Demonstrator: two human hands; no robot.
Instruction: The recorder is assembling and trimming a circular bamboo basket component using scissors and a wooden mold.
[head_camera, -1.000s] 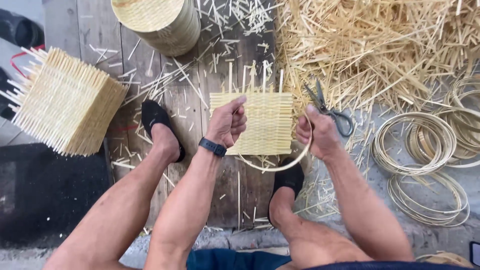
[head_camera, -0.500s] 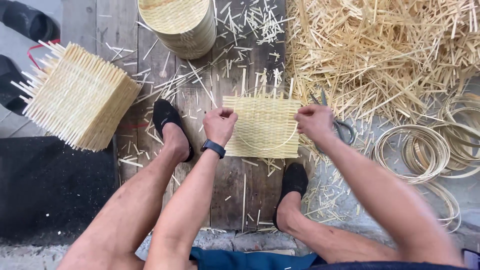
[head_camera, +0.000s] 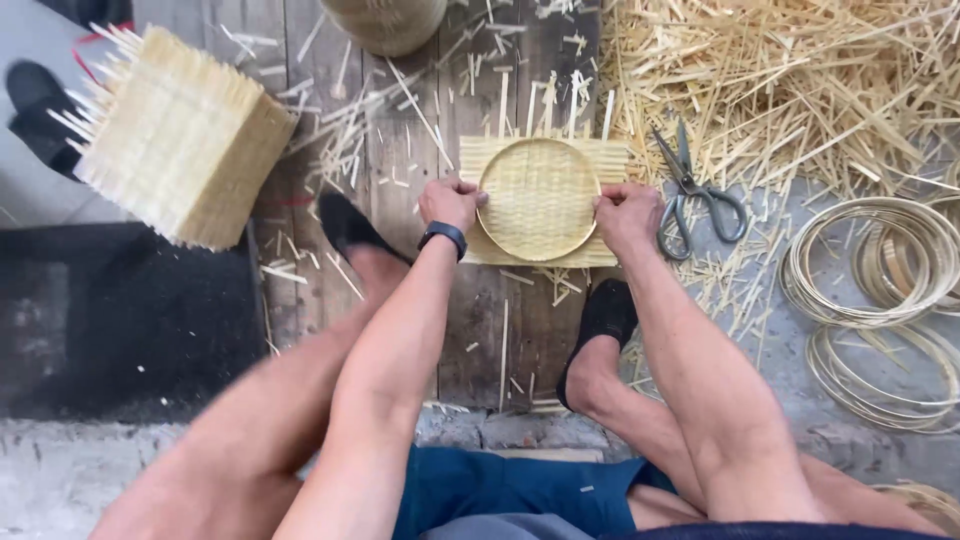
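Both grips were closed on the rim of a round pale bamboo hoop (head_camera: 539, 252). Left hand (head_camera: 452, 203) had fingers curled over the hoop's left edge; right hand (head_camera: 624, 214) had fingers curled over its right edge. The hoop sat directly between the two hands, flat on a square woven bamboo mat (head_camera: 541, 200), with the mat's weave showing through the ring. Mat corners stuck out past the hoop on all sides, loose strip ends poking up along the far edge. A black band watch (head_camera: 443, 236) was on the left wrist.

Mat lay on a weathered grey wooden plank floor (head_camera: 400, 150), between the person's two feet in black slip-on shoes (head_camera: 603, 318). Steel scissors with grey looped handles (head_camera: 692, 190) lay just right of the right hand, not touched, blades pointing away from the person. A large heap of loose straw-coloured bamboo splints (head_camera: 790, 80) filled the far right. Several coiled thin bamboo rings (head_camera: 880, 280) lay on the ground to the right, well apart from the hands. A stack of square woven bamboo mats with protruding strip ends (head_camera: 175, 135) sat far left, tilted. A round woven bamboo basket (head_camera: 385, 22) was cut off by the top edge. Short offcuts were scattered across the planks.
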